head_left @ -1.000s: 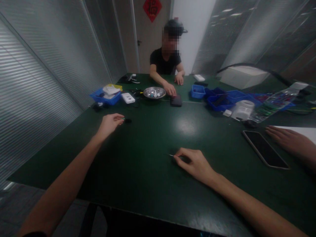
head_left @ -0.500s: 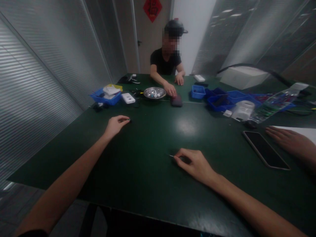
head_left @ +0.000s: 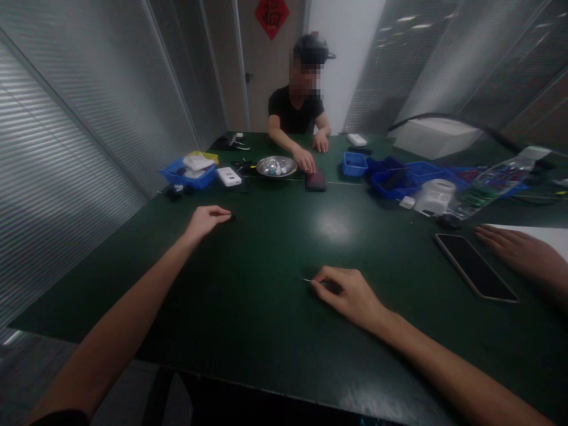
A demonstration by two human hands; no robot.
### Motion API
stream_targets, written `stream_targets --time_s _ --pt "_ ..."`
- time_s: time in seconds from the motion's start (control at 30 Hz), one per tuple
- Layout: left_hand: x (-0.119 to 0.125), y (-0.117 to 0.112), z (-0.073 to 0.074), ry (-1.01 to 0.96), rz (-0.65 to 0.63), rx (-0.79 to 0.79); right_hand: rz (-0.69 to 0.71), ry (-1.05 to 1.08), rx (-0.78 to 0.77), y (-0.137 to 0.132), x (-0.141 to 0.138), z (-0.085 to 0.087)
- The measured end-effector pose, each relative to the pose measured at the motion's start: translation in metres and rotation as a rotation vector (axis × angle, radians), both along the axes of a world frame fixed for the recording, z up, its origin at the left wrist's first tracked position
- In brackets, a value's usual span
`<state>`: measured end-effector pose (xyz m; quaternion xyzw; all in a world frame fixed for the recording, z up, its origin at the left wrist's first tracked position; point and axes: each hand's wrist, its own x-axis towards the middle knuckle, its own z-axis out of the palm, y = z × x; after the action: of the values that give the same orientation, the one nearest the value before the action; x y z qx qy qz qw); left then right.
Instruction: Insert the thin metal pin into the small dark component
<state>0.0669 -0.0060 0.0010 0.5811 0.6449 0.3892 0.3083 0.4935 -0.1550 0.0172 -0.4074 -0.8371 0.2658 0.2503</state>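
On the left side of the green table [head_left: 266, 242], my left hand [head_left: 205, 222] pinches a small dark piece [head_left: 232, 217] between thumb and fingers; it is too small to name. My right hand [head_left: 348, 291] rests nearer the front edge, closed in a pinch. A thin, short silvery pin-like piece [head_left: 307, 280] sticks out to the left from its fingertips. The two hands are well apart. Beyond my left hand lies a white box-like device [head_left: 229, 176], and a round metal bowl [head_left: 261, 171] with small white items stands farther back.
A person [head_left: 295, 112] sits opposite, one hand at a dark flat object [head_left: 315, 181]. Blue bins [head_left: 354, 165] and a clear bottle [head_left: 492, 186] stand at right, near a phone [head_left: 477, 267] and another person's hand [head_left: 519, 251]. A blue basket [head_left: 195, 180] stands at left.
The view has shifted very slightly. Both of my hands hold nearly the same pose and place, with the small pieces still in their fingertips.
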Motion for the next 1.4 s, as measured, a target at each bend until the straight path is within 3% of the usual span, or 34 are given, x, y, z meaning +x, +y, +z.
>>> stream_targets --time_s 0.5,0.63,0.87,1.1,1.2,1.4 --pt "-0.001 0.015 -0.007 -0.043 0.034 0.001 0.010 -0.008 0.005 -0.001 0.000 0.001" --pt "-0.005 0.011 -0.010 0.103 -0.034 0.067 0.012 -0.006 0.002 0.000 0.000 0.000" --pt "-0.001 -0.011 0.001 0.595 -0.268 0.441 0.009 -0.003 -0.001 0.001 -0.001 -0.001" --pt "0.005 -0.021 0.011 1.000 -0.378 0.527 0.012 -0.012 -0.005 -0.001 0.000 0.001" --pt "0.008 -0.024 0.012 1.031 -0.397 0.524 0.015 -0.014 -0.001 -0.001 -0.001 0.003" --pt "0.011 -0.027 0.013 0.882 -0.340 0.442 0.011 -0.008 -0.003 -0.001 -0.001 0.005"
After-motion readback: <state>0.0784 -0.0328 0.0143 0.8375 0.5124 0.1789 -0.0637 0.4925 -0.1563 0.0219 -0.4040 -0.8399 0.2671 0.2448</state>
